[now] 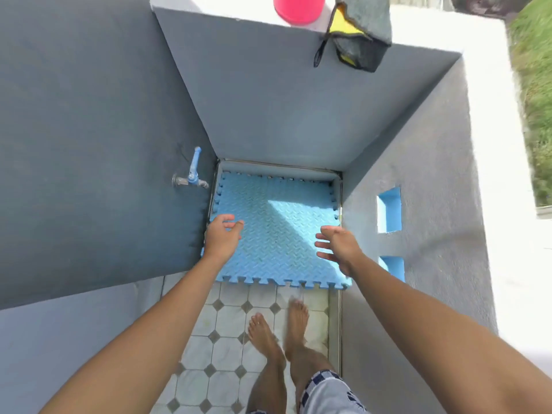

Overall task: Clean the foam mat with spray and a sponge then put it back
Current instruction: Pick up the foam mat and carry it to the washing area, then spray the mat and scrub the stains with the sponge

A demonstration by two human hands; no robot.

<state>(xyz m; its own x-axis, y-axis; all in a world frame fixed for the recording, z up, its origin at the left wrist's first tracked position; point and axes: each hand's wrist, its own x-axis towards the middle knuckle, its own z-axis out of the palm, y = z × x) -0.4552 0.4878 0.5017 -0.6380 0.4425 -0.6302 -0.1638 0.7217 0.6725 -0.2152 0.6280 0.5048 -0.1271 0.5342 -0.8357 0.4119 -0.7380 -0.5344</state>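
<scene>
Finds blue foam mat [277, 234] lying flat on the ground at the far end of a narrow passage, set into the corner between left wall [89, 144], back wall [283, 100] and right wall [418, 174], toothed near edge overlapping the tiled floor [227, 330]. Notes diamond-tread texture across the top and a bright wedge of sunlight on the right half. Observes left hand [222, 237] over the mat's left edge, close to the left wall, fingers loosely curved, thumb apart, gripping nothing. Observes right hand [339, 248] over the mat's right side, fingers spread and straight, likewise holding nothing. Cannot confirm contact between either palm and the mat surface. Records two bare feet [263, 333] on the tiled floor just short of the mat's near edge, right foot blurred, checked shorts [328, 392] at the bottom edge. Logs floor pattern as white octagons with small dark diamonds. Logs tap [191, 174] with blue lever handle fixed to the left wall, just beside the mat's far left corner. Logs two blue-lined rectangular openings [389, 210] in the right wall, one above the other. Logs pink tub [298, 8] on the white ledge [239, 7] topping the back wall, cut off by the frame, and beside it a grey and yellow cloth [358, 34] draped over the ledge's front, black loop dangling. Notes grass [534, 85] beyond the right wall.
</scene>
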